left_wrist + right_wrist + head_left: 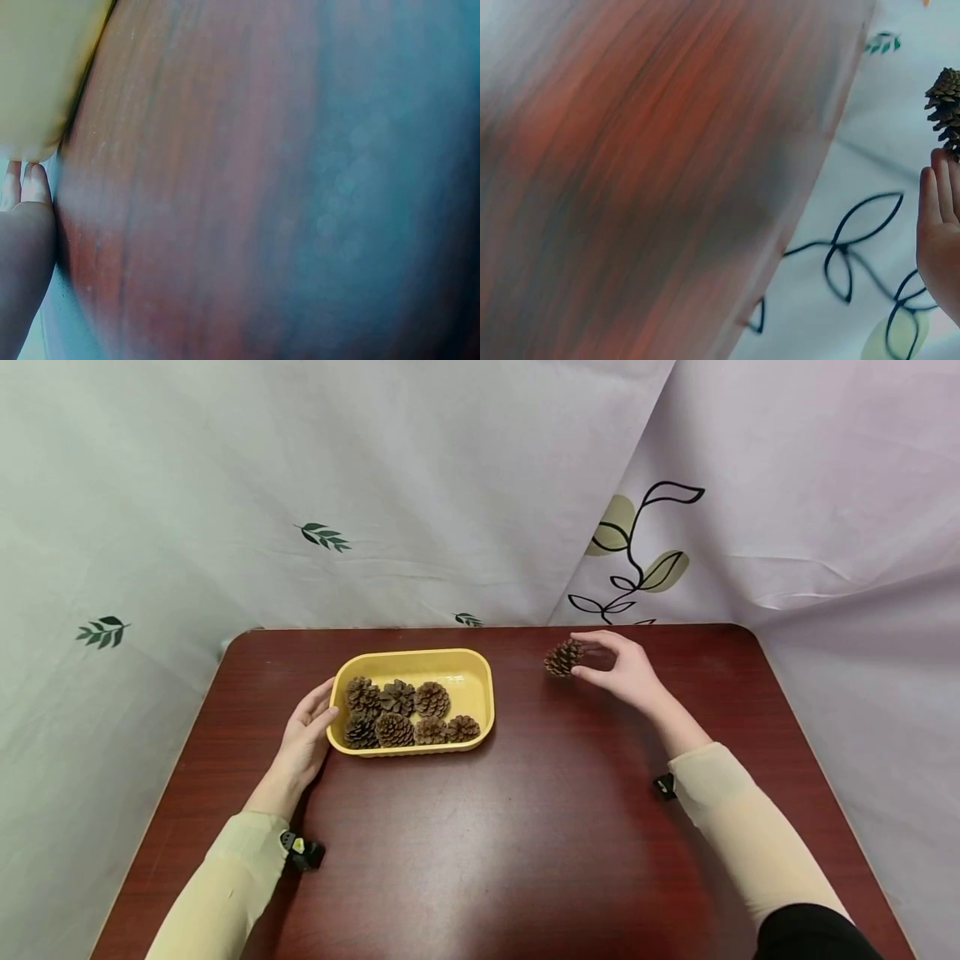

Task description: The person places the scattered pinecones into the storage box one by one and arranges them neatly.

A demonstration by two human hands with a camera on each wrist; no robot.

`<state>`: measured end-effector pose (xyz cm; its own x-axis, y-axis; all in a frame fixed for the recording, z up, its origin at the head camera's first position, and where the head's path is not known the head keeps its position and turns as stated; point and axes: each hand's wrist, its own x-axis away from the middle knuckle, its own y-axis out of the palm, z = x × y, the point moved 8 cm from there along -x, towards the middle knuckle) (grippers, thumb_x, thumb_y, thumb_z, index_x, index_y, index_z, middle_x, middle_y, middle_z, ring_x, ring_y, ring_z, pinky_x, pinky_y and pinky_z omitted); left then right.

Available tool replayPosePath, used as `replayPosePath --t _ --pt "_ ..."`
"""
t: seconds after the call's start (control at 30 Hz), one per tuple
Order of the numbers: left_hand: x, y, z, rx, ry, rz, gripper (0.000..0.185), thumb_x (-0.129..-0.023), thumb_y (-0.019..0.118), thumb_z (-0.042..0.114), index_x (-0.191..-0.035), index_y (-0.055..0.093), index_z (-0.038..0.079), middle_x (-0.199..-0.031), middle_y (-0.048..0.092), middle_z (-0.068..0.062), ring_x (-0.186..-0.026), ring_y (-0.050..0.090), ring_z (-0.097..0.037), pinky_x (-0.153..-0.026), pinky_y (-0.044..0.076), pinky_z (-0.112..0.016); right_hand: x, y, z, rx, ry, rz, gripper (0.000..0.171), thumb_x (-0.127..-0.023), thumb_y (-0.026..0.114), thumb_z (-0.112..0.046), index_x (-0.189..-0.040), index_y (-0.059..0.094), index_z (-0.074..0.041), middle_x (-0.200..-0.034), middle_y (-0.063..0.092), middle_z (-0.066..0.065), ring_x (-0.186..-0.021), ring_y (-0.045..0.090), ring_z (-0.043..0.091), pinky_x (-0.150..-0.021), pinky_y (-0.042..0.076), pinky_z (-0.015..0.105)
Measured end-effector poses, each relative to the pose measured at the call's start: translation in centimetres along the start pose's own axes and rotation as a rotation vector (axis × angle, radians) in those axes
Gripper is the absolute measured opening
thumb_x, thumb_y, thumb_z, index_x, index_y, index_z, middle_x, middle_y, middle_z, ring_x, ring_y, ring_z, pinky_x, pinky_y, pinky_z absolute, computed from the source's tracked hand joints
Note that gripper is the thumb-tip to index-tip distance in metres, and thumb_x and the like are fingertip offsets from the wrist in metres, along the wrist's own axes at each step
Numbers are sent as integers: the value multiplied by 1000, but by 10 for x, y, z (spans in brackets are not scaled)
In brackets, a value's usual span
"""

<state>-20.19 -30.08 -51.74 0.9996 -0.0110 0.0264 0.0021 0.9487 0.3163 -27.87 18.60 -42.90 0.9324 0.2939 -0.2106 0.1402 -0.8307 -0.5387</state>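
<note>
A pine cone (562,658) is pinched between the thumb and fingers of my right hand (628,672), over the back right part of the table. In the right wrist view the same pine cone (944,109) sits past the fingertips at the right edge, partly cut off. My left hand (302,739) holds the left end of a yellow plastic tray (471,685), thumb at the rim and fingers along the outer wall. Several brown pine cones (395,731) lie in the tray, in two rows toward its left and front.
The reddish-brown wooden table (480,843) has rounded back corners. Behind it hangs a pale curtain (450,485) printed with leaves, reaching the table's back edge. Small black devices are strapped at both wrists, such as the left wrist camera (303,852).
</note>
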Motion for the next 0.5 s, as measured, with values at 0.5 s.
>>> replayPosePath --t 0.5 --pt "1 -1 0 -22 -12 3 44 -111 49 0 -149 55 21 -133 69 15 -117 67 -1 -96 55 -18 -15 57 -52 -22 -146 -101 52 -85 87 -2 -135 70 1 -133 71 19 -121 69 37 -111 52 55"
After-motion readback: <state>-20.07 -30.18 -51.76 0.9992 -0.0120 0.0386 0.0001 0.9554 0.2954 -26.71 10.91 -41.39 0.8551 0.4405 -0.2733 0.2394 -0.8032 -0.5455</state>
